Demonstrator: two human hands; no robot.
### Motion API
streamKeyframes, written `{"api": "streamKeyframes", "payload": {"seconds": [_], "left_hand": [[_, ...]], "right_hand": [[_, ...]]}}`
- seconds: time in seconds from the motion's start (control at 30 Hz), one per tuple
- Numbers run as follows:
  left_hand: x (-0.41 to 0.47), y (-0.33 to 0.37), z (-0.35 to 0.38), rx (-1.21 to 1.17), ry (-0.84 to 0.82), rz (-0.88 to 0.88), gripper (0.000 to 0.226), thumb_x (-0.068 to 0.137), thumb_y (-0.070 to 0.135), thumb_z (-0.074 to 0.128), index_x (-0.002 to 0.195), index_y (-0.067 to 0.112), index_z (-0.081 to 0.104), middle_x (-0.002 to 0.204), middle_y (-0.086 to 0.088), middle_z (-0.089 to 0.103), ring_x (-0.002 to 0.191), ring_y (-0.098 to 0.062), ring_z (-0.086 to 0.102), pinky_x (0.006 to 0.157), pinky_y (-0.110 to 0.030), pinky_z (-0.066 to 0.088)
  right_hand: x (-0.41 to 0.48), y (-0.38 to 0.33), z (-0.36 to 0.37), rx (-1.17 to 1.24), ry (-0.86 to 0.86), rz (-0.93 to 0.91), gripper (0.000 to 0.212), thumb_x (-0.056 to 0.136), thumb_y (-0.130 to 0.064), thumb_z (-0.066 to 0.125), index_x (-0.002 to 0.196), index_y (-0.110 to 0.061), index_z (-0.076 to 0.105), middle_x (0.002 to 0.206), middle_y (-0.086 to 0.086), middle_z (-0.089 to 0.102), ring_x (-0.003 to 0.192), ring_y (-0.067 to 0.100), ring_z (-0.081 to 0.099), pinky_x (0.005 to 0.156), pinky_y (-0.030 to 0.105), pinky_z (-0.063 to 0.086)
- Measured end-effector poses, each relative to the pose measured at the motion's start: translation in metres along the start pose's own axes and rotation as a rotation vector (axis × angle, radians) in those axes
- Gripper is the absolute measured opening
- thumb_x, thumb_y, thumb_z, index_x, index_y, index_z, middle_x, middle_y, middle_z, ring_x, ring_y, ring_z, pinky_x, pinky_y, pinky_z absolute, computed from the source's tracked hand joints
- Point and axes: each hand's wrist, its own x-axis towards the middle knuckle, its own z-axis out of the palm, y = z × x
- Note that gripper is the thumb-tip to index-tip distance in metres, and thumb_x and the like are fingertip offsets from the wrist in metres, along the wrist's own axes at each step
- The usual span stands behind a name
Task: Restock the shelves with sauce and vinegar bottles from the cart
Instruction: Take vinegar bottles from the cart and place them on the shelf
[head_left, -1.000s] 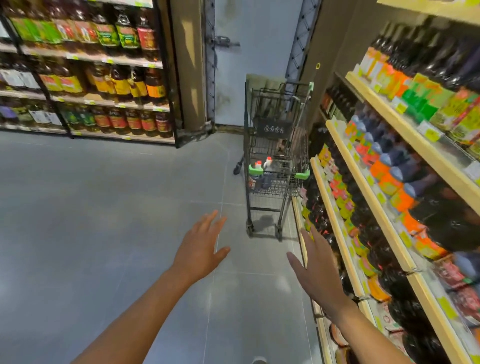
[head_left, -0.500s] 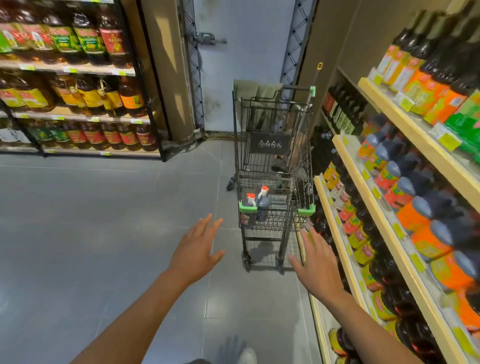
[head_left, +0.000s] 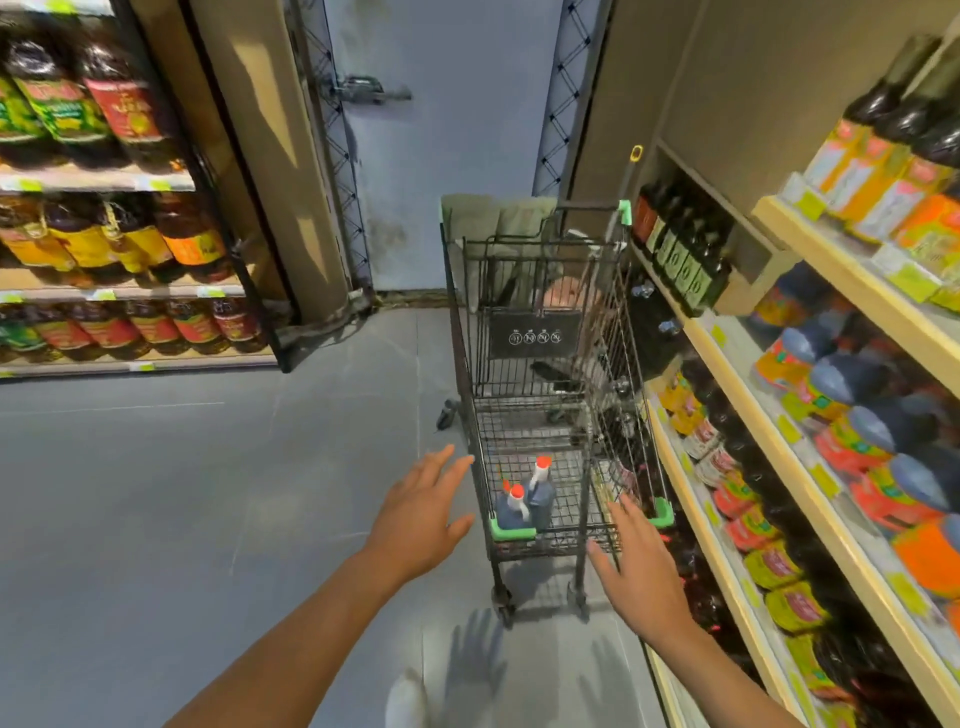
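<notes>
two red-capped dark sauce bottles (head_left: 527, 499) stood upright in near-left corner of black wire cart (head_left: 550, 364) | left hand (head_left: 421, 519), right hand (head_left: 641, 564) spread flat, empty, just short of cart | stocked shelves (head_left: 769, 431) at right

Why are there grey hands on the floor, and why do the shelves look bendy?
Head view: those are shadows of the left hand and right hand, lit from above. Also in the head view, the wide lens curves the right shelves, and their nearest bottles are blurred.
</notes>
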Motion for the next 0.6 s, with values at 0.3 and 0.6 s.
{"api": "streamKeyframes", "payload": {"seconds": [0.3,0.6], "left_hand": [[0.149,-0.029,-0.007,0.076,-0.146,0.199,0.072,0.1,0.047,0.053,0.162,0.028,0.021,0.17,-0.002,0.016,0.155,-0.026,0.019,0.123,-0.045,0.027],[0.266,-0.029,0.011,0.165,-0.353,0.305,0.071,0.101,0.045,0.055,0.161,0.027,0.022,0.169,-0.005,0.02,0.155,-0.027,0.02,0.125,-0.046,0.025]], "right_hand": [[0.048,-0.016,0.031,0.161,-0.053,0.225,0.065,0.102,-0.041,0.053,0.158,-0.017,0.031,0.165,-0.002,0.024,0.154,0.016,0.017,0.122,0.03,0.014],[0.126,0.011,0.052,0.346,-0.106,0.33,0.012,0.086,-0.006,0.072,0.085,-0.017,0.069,0.082,0.0,0.068,0.066,0.013,0.065,0.057,0.028,0.057]]}}
